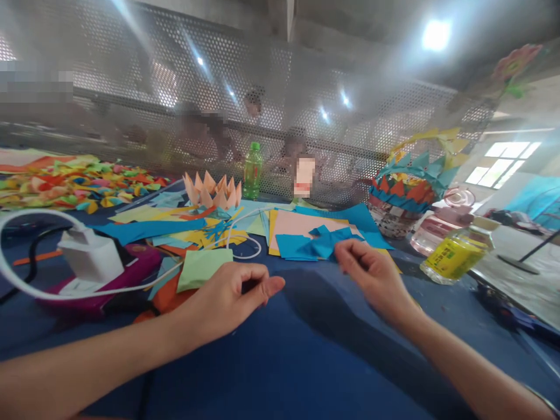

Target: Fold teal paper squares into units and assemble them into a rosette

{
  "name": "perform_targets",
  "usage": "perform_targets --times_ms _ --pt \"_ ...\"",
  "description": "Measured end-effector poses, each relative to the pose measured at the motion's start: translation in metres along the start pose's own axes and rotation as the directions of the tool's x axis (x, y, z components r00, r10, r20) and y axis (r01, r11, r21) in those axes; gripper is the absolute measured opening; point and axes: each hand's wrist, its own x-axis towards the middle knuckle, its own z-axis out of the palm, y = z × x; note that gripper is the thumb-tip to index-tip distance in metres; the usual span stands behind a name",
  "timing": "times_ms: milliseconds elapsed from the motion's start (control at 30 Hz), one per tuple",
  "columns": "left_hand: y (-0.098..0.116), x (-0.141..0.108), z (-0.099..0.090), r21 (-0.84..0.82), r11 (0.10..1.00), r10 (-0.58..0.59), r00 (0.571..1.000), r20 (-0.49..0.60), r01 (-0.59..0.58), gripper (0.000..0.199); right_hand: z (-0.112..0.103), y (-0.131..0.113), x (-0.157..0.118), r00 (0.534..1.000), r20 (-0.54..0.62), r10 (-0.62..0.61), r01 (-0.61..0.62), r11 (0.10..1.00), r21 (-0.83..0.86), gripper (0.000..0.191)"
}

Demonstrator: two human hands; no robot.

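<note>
My left hand (247, 291) hovers over the near part of the dark blue table, beside a light green paper square (205, 268). Its fingers are curled in and the thumb points right, with nothing visible in its grasp. At the front of a paper stack, my right hand (371, 271) has its fingertips pinched at the edge of a folded piece of blue paper (326, 242). Other flat blue pieces (294, 246) lie just left of it, on pink and yellow sheets (301, 224). The fingers partly hide the piece at the right hand.
A peach folded-paper ring (214, 192) and green bottle (252, 172) stand behind. Left are a white charger (91, 256) on a purple power strip (144, 262), a looping cable, and heaped folded pieces (87, 181). Right are a paper basket (398, 204), pink bottle (437, 227) and yellow-labelled bottle (457, 254).
</note>
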Motion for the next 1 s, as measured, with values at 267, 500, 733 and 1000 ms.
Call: perform_targets --times_ms 267,500,733,1000 --pt "0.002 -0.002 0.003 -0.069 0.997 0.024 1.0 -0.001 -0.024 0.048 -0.052 0.075 0.036 0.955 -0.272 0.119 -0.199 0.936 -0.29 0.034" --pt "0.004 -0.003 0.004 -0.066 0.997 0.043 0.999 0.012 -0.042 0.049 -0.066 0.09 0.035 0.926 -0.361 0.108 -0.277 0.844 -0.459 0.036" --pt "0.007 -0.005 0.009 -0.061 0.993 0.099 0.995 0.032 -0.097 0.046 -0.05 0.075 0.027 0.939 -0.345 -0.013 -0.168 0.855 -0.49 0.037" --pt "0.017 -0.005 0.011 -0.014 0.984 0.176 0.984 0.011 -0.176 0.042 -0.031 0.057 0.016 0.97 -0.195 -0.148 0.039 0.88 -0.473 0.03"
